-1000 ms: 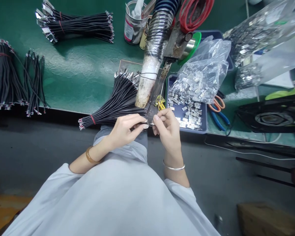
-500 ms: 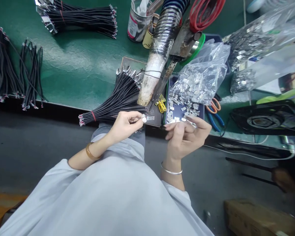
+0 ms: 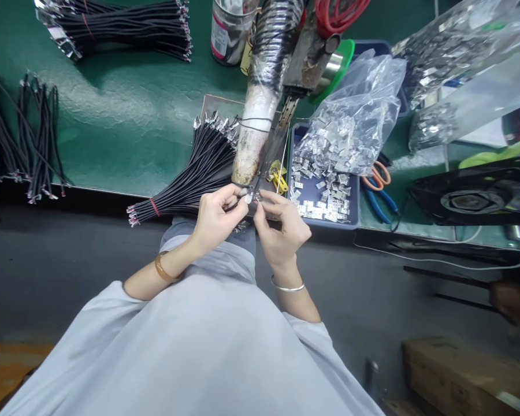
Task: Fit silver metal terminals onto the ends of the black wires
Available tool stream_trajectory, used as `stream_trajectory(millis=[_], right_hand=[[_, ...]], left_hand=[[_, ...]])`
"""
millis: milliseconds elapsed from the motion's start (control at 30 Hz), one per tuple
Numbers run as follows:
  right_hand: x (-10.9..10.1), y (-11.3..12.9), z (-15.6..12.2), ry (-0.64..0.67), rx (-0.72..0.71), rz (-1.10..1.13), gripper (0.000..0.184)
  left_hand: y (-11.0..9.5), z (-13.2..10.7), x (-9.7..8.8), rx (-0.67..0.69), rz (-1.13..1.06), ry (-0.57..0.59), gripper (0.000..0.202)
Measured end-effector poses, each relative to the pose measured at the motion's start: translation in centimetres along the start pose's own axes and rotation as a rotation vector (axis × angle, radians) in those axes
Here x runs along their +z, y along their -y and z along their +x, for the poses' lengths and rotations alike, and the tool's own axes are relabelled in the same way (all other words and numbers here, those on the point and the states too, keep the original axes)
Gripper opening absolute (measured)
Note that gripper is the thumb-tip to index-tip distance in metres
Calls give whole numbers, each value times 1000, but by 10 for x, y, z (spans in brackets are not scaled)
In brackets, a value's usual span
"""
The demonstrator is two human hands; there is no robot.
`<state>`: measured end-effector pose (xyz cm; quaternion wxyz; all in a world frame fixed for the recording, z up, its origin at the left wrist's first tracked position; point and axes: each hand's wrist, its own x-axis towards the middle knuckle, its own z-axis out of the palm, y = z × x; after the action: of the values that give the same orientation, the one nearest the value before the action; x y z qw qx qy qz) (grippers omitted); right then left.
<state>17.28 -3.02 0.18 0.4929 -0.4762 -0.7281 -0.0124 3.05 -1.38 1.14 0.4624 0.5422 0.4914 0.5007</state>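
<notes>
My left hand (image 3: 219,215) is closed in a pinch, with white covers on the fingertips, around a small silver USB connector (image 3: 250,194). Fingers hide most of that piece. Right against it, my right hand (image 3: 281,224) also pinches thumb to forefinger; what lies in this grip is too small to make out. A thin pale wire (image 3: 283,156) runs down toward the right fingers. Just above both hands, the soldering iron (image 3: 281,124) points down beside a taped fume hose (image 3: 253,127). Left of them lies a bundle of black cables (image 3: 195,167) with metal ends.
A blue tray (image 3: 354,202) of loose connectors, partly under a plastic bag (image 3: 355,110), stands at the right. Beside it are pliers (image 3: 378,205) and a black fan (image 3: 476,199). More cable bundles (image 3: 125,29) lie at the left. A yellow clip (image 3: 278,178) sits near the iron.
My right hand has moved left from over the tray to meet my left hand, and its fingers have closed. The left hand's connector is now mostly hidden beneath the iron's tip.
</notes>
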Motion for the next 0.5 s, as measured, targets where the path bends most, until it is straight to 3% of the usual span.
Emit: stream_trajectory(millis=[500], right_hand=[[-3,4,9,2,-34,6,18]], left_hand=[[0,-1,1,105,32,-55,12]])
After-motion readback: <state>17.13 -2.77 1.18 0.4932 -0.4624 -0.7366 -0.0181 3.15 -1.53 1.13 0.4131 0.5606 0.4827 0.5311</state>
